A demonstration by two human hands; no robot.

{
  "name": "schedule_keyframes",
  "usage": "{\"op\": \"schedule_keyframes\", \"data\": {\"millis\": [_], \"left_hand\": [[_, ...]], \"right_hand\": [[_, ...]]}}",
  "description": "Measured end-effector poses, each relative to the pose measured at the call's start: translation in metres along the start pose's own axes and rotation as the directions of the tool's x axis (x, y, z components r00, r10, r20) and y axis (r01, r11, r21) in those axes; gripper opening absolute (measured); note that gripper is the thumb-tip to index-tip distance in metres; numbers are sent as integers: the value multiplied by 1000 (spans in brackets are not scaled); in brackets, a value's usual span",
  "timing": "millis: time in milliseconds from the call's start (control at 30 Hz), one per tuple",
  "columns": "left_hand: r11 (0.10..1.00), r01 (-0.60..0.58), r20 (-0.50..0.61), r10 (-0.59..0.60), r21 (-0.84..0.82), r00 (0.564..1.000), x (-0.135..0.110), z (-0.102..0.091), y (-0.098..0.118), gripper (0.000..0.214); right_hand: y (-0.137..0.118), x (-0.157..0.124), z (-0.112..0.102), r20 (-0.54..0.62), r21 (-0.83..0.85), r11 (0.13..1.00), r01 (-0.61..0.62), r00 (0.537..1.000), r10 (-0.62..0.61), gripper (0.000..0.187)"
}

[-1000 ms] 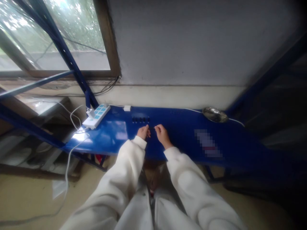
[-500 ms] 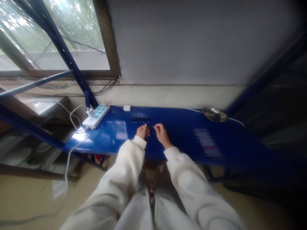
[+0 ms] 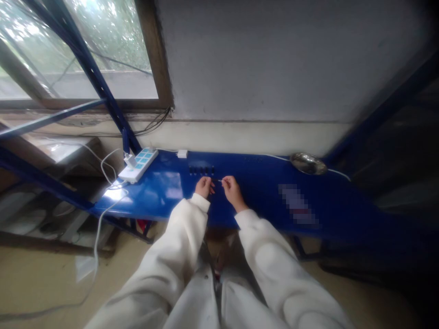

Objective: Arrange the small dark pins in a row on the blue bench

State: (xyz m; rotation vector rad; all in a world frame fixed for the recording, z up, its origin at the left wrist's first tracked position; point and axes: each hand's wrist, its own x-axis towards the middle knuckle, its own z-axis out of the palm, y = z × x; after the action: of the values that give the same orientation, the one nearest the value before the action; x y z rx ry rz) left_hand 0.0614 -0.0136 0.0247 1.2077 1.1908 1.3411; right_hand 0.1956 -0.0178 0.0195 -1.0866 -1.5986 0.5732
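Above the blue table, my left hand (image 3: 203,187) is closed in a pinch, with its other fingers curled below. Whatever lies inside that pinch is too small to name. My right hand (image 3: 232,189) faces it from a short distance, its thumb and fingers pinching the end of a thin shiny rod (image 3: 218,180). The rod spans the gap between both hands, and its left end looks dark close to my left fingertips. Just beyond my left hand stands a row of several small dark pieces (image 3: 200,170) on the tabletop.
The blue table (image 3: 260,201) runs along the wall. A white power strip (image 3: 140,165) with a plug lies at its left, and a white adapter (image 3: 182,154) near the back edge. At back right sits a shiny metal bowl (image 3: 308,163). A white cable (image 3: 97,237) hangs to the floor.
My right hand has shifted very slightly right, and more of the thin rod shows between the hands. My left hand stays nearly in place.
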Motion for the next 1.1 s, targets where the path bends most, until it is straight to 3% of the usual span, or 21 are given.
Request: {"op": "schedule_keyframes", "data": {"millis": [333, 800, 967, 1100], "left_hand": [[998, 45, -3, -45, -34, 999, 2, -1, 0, 29], [998, -45, -132, 37, -54, 991, 0, -1, 5, 34], [994, -81, -244, 62, -67, 968, 1, -2, 7, 35], [998, -59, -209, 52, -27, 977, -1, -2, 8, 36]], "right_hand": [[0, 0, -1, -40, -8, 1000, 20, 999, -20, 20], [0, -1, 1, 82, -214, 962, 168, 985, -154, 18], [-1, 1, -2, 6, -294, 940, 174, 984, -180, 16], [-3, 1, -4, -74, -267, 955, 128, 986, -152, 17]]}}
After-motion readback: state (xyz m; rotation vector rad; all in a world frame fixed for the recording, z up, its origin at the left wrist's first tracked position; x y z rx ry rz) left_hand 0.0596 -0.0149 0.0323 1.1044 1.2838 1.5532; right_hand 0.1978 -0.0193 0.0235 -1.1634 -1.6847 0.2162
